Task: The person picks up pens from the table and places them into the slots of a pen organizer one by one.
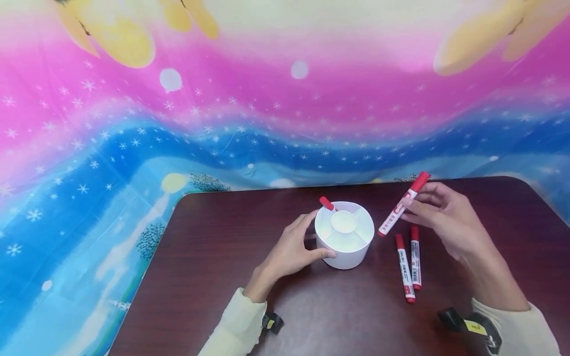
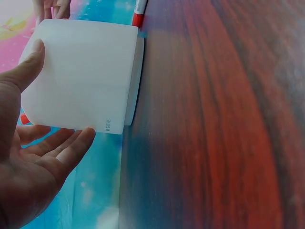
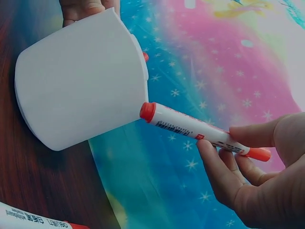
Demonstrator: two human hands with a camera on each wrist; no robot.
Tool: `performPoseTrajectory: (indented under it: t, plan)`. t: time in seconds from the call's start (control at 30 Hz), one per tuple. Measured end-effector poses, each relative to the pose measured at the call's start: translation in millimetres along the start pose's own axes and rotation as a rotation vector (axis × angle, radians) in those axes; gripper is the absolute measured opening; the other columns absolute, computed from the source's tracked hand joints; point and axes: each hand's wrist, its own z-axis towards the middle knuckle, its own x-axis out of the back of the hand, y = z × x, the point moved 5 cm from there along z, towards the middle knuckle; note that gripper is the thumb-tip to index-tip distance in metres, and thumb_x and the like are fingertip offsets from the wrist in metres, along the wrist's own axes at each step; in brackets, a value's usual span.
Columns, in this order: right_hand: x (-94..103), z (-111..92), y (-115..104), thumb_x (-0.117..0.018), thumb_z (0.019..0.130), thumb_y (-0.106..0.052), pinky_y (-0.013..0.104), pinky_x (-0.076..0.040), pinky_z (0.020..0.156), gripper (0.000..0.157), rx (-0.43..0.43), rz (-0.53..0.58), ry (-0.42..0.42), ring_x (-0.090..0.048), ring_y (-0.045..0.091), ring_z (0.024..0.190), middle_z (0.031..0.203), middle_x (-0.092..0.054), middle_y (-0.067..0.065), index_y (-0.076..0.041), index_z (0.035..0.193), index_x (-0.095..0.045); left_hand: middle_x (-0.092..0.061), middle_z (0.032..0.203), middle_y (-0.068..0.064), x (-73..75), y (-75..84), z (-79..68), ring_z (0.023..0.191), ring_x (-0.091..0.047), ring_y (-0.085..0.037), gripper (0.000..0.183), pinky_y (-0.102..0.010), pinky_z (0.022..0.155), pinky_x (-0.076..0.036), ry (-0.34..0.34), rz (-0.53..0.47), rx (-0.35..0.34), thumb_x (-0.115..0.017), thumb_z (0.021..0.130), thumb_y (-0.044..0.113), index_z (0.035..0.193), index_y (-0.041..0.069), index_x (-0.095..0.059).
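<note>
A round white pen holder, divided into compartments around a central cup, stands on the table. My left hand grips its side, thumb at the front and fingers around the back, as the left wrist view also shows. One red-capped marker leans in a rear-left compartment, only its cap end showing. Between thumb and fingertips my right hand pinches another marker, white with red ends. That marker is tilted in the air just right of the holder, red cap up and lower end near the rim.
Two more red-and-white markers, a left one and a right one, lie side by side on the dark wooden table, below the right hand. A colourful patterned cloth hangs behind the table's far edge.
</note>
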Motion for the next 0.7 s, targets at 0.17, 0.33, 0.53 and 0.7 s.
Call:
performPoseTrajectory:
  t: [0.17,0.33,0.53,0.7]
  plan:
    - [-0.3,-2,-3,-0.076,0.099,-0.005,0.025,-0.066,0.077,0.034,0.025,0.035,0.019,-0.079,0.009,0.088,0.103,-0.068,0.001,-0.006,0.126,-0.055,-0.056,0.153,0.003,-0.2,-0.5,-0.4,0.139,-0.058,-0.016,0.104,-0.035,0.111,-0.058,0.001,-0.008,-0.001,-0.094,0.082,0.048,0.167,0.030,-0.037]
    - [-3.0,-3,-3,-0.075,0.099,-0.004,0.026,-0.066,0.079,0.036,0.036,0.076,0.025,-0.077,0.010,0.090,0.108,-0.066,0.003,-0.007,0.128,-0.054,-0.055,0.154,0.003,0.0,0.6,0.9,0.139,-0.058,-0.017,0.104,-0.038,0.111,-0.058,-0.005,-0.001,0.007,-0.093,0.082,0.049,0.167,0.030,-0.037]
    - [-7.7,-4,-1,-0.074,0.100,-0.004,0.027,-0.066,0.079,0.037,0.050,0.096,0.023,-0.077,0.010,0.090,0.108,-0.067,0.002,-0.010,0.128,-0.051,-0.055,0.155,0.002,-0.5,2.2,0.8,0.140,-0.058,-0.018,0.104,-0.042,0.112,-0.057,-0.016,-0.005,0.017,-0.093,0.082,0.049,0.167,0.028,-0.037]
    - [-14.7,-2,-1,-0.073,0.101,-0.004,0.026,-0.066,0.080,0.036,0.054,0.075,0.009,-0.077,0.010,0.090,0.106,-0.068,0.002,-0.012,0.129,-0.052,-0.055,0.155,0.003,0.4,2.0,0.3,0.140,-0.057,-0.017,0.105,-0.040,0.112,-0.057,-0.012,0.001,0.020,-0.093,0.082,0.050,0.167,0.029,-0.036]
